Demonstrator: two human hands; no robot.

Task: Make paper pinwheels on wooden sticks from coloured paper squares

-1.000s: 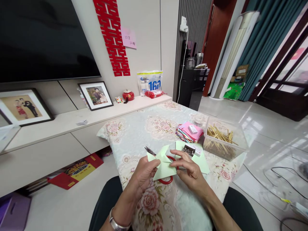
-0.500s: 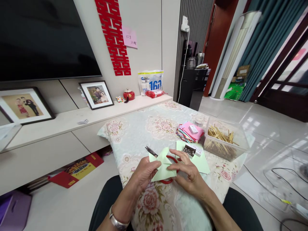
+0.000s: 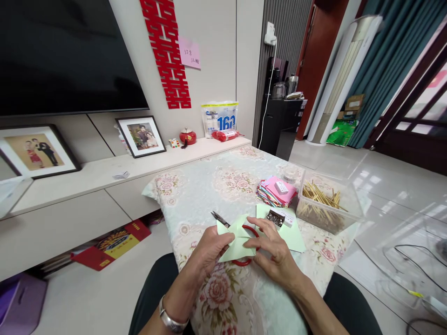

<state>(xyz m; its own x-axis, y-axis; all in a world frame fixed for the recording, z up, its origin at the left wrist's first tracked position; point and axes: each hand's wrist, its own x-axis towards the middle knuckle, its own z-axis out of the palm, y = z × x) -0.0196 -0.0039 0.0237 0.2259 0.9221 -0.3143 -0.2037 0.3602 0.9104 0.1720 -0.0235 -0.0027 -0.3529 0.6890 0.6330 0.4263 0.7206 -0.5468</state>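
Between my two hands is a light green sheet of paper [image 3: 237,244], with folds or cuts across it. My left hand [image 3: 211,249] pinches its left edge between thumb and fingers. On the right side, my right hand [image 3: 274,249] grips the paper's edge with bent fingers. Red-handled scissors [image 3: 220,218] lie on the table behind and partly under the paper, blades pointing to the upper left. Close to my right hand, more green paper [image 3: 295,237] lies flat, bearing an open small box of metal pins [image 3: 274,217].
A stack of coloured paper [image 3: 275,191] with a small white box on top stands behind the green sheets. To its right is a clear plastic bin [image 3: 330,216] of thin wooden sticks. A flowered cloth [image 3: 195,195] covers the table, beside a low white cabinet [image 3: 146,163].
Both hands keep hold of the green paper in nearly the same pose. The view has shifted very slightly; the scissors and other things stay in place.
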